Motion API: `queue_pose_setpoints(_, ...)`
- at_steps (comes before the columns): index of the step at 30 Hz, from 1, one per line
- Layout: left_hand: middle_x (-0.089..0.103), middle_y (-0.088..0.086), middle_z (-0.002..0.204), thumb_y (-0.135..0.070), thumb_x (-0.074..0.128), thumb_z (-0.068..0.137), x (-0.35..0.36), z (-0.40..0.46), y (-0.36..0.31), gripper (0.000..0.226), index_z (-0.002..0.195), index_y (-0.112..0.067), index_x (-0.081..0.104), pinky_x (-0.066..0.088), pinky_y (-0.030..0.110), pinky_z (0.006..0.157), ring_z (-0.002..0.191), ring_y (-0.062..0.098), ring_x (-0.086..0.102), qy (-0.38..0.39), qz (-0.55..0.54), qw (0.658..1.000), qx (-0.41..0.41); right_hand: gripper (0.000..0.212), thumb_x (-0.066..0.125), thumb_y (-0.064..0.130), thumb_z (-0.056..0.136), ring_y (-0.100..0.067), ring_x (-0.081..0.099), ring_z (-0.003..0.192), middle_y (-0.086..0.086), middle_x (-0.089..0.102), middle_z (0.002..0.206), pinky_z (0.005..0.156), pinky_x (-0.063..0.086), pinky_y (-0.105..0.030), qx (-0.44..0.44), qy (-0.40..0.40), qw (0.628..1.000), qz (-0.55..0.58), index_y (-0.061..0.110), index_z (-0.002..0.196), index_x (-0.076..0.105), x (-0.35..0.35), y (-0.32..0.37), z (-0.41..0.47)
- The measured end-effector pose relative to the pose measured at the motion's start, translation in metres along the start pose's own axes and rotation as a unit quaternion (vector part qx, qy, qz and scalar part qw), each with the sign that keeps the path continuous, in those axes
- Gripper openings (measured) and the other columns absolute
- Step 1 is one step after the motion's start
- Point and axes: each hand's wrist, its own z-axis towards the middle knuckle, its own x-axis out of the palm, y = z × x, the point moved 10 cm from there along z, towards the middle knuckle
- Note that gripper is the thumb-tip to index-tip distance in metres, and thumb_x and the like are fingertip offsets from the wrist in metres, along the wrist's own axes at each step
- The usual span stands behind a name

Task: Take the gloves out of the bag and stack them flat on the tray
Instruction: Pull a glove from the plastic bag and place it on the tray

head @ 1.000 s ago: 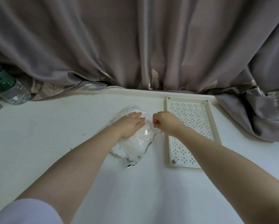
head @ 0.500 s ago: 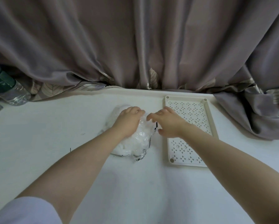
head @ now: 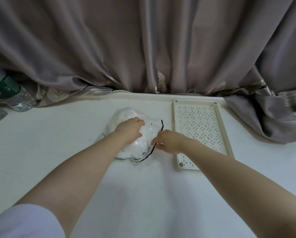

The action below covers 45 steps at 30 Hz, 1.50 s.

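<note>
Head view: clear, crinkled plastic bag with a black-lined edge and a bulge of white gloves inside, lying on the white table, just left of the cream rectangular perforated plastic tray. Left hand pressing down on top of the bag, fingers bent over the bulge. Right hand at the bag's black-lined right edge, fingertips pinching the film there; forearm crossing above the tray's near left corner. Hands close together, not touching. Gloves all inside the bag. Greyish-mauve curtain hanging behind the table's far edge, folds spilling onto the surface at right. Clear plastic water bottle with a green label lying at far left. White sleeve at bottom left.
</note>
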Motion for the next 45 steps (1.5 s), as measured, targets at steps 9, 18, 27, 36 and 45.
queue_pose_setpoints(9, 0.059, -0.004, 0.079, -0.011, 0.060, 0.089, -0.055, -0.019, 0.023, 0.006, 0.084, -0.014, 0.060, 0.039, 0.014, 0.066, 0.074, 0.012, 0.053, -0.176, -0.366, 0.914, 0.005, 0.044, 0.041, 0.002, 0.096, -0.034, 0.049, 0.124, -0.019, 0.048, 0.138, 0.102, 0.042, -0.039, 0.177, -0.130, 0.879, 0.424, 0.007, 0.140, 0.040, -0.013, -0.045, 0.000)
queue_pose_setpoints(18, 0.060, 0.006, 0.081, -0.015, 0.055, 0.093, -0.057, -0.028, 0.014, 0.007, 0.090, -0.009, 0.058, 0.043, 0.033, 0.073, 0.076, 0.022, 0.052, -0.212, -0.317, 0.924, -0.016, 0.019, 0.059, -0.001, 0.086, -0.015, 0.054, 0.056, -0.007, 0.059, 0.072, 0.054, 0.045, -0.022, 0.215, -0.244, 0.809, 0.490, 0.009, 0.070, 0.053, -0.027, -0.048, -0.012)
queue_pose_setpoints(27, 0.060, 0.009, 0.097, -0.014, 0.044, 0.096, -0.061, -0.036, 0.029, 0.013, 0.102, -0.009, 0.054, 0.041, 0.038, 0.076, 0.091, 0.031, 0.054, -0.230, -0.186, 0.955, -0.026, 0.016, 0.067, 0.013, 0.084, -0.010, 0.045, 0.057, 0.003, 0.052, 0.063, 0.054, 0.037, -0.021, 0.127, -0.244, 0.863, 0.423, 0.013, 0.070, 0.058, -0.058, -0.031, -0.014)
queue_pose_setpoints(36, 0.038, 0.009, 0.145, -0.034, 0.035, 0.081, -0.047, -0.049, -0.042, 0.038, 0.094, -0.020, 0.068, 0.017, 0.040, 0.105, 0.131, 0.026, 0.028, -0.225, -0.066, 0.959, 0.162, 0.015, 0.059, 0.010, 0.088, -0.017, 0.054, 0.066, 0.000, 0.065, 0.066, 0.067, 0.042, -0.026, 0.093, -0.234, 0.694, 0.674, 0.010, 0.073, 0.055, -0.053, -0.036, -0.018)
queue_pose_setpoints(45, -0.016, 0.002, 0.158, -0.059, 0.057, 0.081, 0.004, -0.020, -0.012, 0.047, 0.114, -0.027, 0.063, -0.006, 0.051, 0.114, 0.144, 0.032, -0.014, -0.027, 0.102, 0.993, -0.050, 0.019, 0.045, 0.021, 0.098, -0.033, 0.062, 0.093, -0.017, 0.062, 0.103, 0.091, 0.051, -0.046, 0.257, -0.212, 0.705, 0.626, 0.005, 0.101, 0.056, -0.021, -0.076, -0.029)
